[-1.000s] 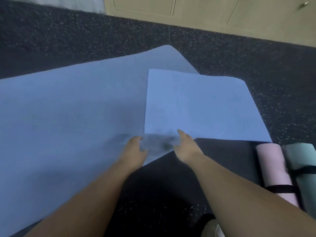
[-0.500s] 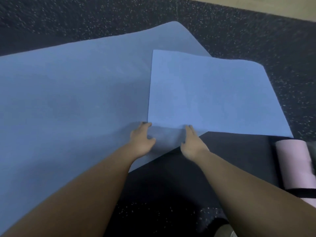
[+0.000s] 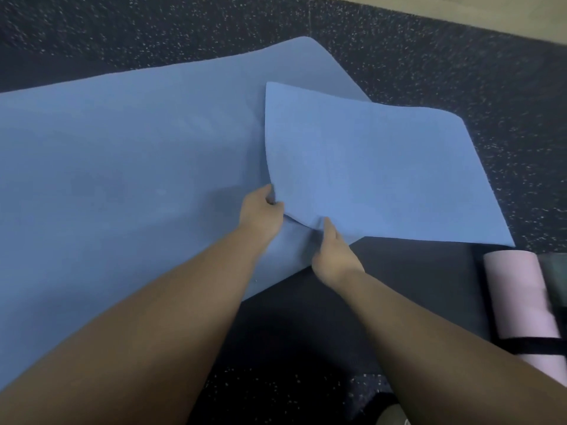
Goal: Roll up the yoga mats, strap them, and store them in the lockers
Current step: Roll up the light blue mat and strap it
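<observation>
A large blue yoga mat [image 3: 122, 167] lies spread over the dark speckled floor, its right end folded back over itself as a lighter blue flap [image 3: 374, 170]. My left hand [image 3: 260, 216] grips the near left corner of that flap, fingers curled under its edge. My right hand [image 3: 333, 256] holds the flap's near edge just to the right, thumb on top and fingers hidden beneath. The gripped corner is lifted off the mat below. A rolled pink mat [image 3: 518, 305] with a black strap [image 3: 527, 348] around it lies at the right.
A rolled green mat [image 3: 555, 274] lies beside the pink one at the right edge. A dark mat [image 3: 399, 286] lies flat under my right forearm. Pale wooden locker fronts [image 3: 460, 13] run along the top right. Speckled floor [image 3: 153, 32] shows beyond the blue mat.
Both hands took hold of the flap's near left corner and lifted it; the flap now bends upward there. The view tilted down, so the lockers mostly left the frame.
</observation>
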Motion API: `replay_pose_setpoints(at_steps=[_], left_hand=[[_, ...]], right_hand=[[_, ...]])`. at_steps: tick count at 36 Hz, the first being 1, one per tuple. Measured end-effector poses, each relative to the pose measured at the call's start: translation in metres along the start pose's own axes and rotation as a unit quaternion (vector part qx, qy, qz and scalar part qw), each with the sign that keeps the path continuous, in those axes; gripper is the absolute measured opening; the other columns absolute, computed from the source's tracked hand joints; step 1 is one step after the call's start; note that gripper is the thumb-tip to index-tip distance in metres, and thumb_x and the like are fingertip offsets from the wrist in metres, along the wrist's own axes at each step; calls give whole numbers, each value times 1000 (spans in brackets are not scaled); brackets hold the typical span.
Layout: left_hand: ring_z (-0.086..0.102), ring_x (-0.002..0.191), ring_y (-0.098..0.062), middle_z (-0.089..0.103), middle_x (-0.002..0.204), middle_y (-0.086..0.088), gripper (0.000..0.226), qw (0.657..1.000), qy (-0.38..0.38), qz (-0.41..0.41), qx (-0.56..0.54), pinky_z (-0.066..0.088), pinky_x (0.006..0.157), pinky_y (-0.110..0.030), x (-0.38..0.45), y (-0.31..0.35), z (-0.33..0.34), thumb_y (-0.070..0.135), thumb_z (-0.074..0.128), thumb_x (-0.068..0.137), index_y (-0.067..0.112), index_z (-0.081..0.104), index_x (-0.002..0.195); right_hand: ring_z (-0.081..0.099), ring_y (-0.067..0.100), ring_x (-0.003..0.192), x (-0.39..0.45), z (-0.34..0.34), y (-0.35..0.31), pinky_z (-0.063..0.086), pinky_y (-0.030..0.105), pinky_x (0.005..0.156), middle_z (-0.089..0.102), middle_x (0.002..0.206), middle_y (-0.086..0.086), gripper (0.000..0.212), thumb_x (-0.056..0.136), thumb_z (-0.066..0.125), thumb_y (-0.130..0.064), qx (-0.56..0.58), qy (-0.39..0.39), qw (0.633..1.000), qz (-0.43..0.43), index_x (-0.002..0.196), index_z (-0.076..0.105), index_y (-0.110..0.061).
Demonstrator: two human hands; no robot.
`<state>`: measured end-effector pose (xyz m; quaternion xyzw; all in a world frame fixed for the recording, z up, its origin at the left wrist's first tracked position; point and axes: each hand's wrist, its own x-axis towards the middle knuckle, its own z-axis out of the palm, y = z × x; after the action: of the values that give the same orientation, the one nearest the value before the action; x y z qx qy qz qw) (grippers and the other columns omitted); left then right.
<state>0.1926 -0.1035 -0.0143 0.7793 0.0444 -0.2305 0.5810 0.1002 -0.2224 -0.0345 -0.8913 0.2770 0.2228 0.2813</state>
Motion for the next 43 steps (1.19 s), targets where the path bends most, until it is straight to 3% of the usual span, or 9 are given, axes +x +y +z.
replay_pose_setpoints(at_steps=[3,7,10,13,17,21,30,39,43], left_hand=[[54,53,-6,49,74,2,48,1000,7,8,-10,58,79,-34,-7,6,-1,-6,44,90,21,58,127],[58,54,-3,47,75,-1,40,997,34,53,-46,59,74,-34,-20,9,-4,-5,47,90,14,56,123],[49,64,-8,43,82,-6,36,993,55,88,-64,58,68,-23,-27,16,-5,-7,47,88,13,58,116],[49,62,0,38,94,-6,36,986,79,137,-55,59,78,-36,-37,24,-8,-8,47,87,18,58,109],[56,79,-3,45,105,-1,34,978,106,172,-47,55,85,-45,-57,33,-21,-6,48,83,22,59,99],[61,81,-17,65,96,-2,34,977,84,196,-28,52,77,-35,-85,51,-38,-2,47,77,27,59,86],[58,70,-10,62,75,10,25,966,122,230,14,43,61,-24,-154,98,-82,2,60,82,25,55,74],[47,63,-1,51,77,2,20,917,215,332,54,34,56,-10,-228,138,-145,-7,56,78,12,54,71],[41,77,-17,39,74,10,36,869,236,416,127,30,64,-11,-256,146,-165,-9,57,76,23,46,65]], right_hand=[[39,25,134,-2,-3,-4,39,34,102,18,159,5,77,94,36,-1,19,19,1000,-13,156,-4,-24],[57,23,98,-5,-18,-19,42,30,73,15,157,5,82,94,35,2,62,75,994,-51,153,0,-43],[59,22,94,-11,-38,-40,46,30,71,3,161,6,85,95,36,5,68,114,985,-111,150,3,-51],[57,23,112,-18,-60,-62,47,30,77,-1,163,6,88,94,35,7,46,153,972,-172,148,1,-53],[30,22,142,-31,-85,-86,34,27,98,12,161,9,86,92,33,8,25,144,962,-230,150,7,-50],[41,26,132,-55,-107,-104,35,36,107,35,147,12,79,90,30,5,-12,124,959,-255,152,17,-42],[51,32,111,-146,-143,-148,34,28,79,48,129,14,43,98,36,-6,-44,147,935,-320,139,42,-19],[53,27,106,-241,-156,-171,44,32,77,38,140,9,69,93,34,3,-2,191,903,-384,149,28,-36],[52,25,92,-272,-167,-162,42,36,70,46,129,10,69,100,43,-13,4,246,900,-360,154,9,-40]])
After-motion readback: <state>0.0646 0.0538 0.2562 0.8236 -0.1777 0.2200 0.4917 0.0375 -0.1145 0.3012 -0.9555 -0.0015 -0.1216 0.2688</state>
